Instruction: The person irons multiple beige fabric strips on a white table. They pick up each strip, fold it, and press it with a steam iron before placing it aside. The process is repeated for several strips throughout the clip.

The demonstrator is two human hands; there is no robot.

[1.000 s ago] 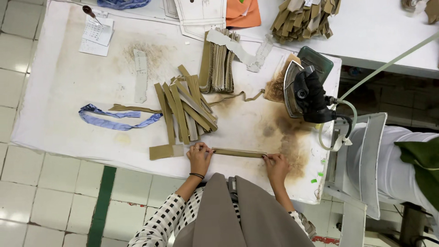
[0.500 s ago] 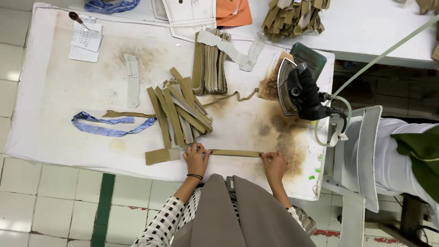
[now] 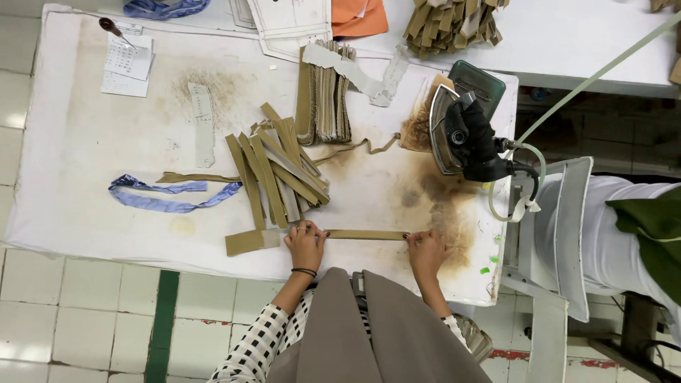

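Observation:
A narrow khaki fabric strip (image 3: pixel 365 234) lies flat along the near edge of the white padded ironing table (image 3: pixel 92 142). My left hand (image 3: pixel 305 245) presses down on its left end, fingers curled on the cloth. At its right end my right hand (image 3: pixel 427 250) pinches the strip. Just left of my left hand lies a loose pile of similar khaki strips (image 3: pixel 273 174).
A black steam iron (image 3: pixel 461 135) rests at the table's right, by scorch stains, with a hose running off right. A stack of folded khaki pieces (image 3: pixel 326 96), a blue cloth strip (image 3: pixel 167 195), paper slips and a second strip pile (image 3: pixel 450 25) lie farther back. White cloth on a stand (image 3: pixel 603 227) is at right.
The view has shifted slightly. Both hands stay on the ends of the khaki strip, which looks unmoved.

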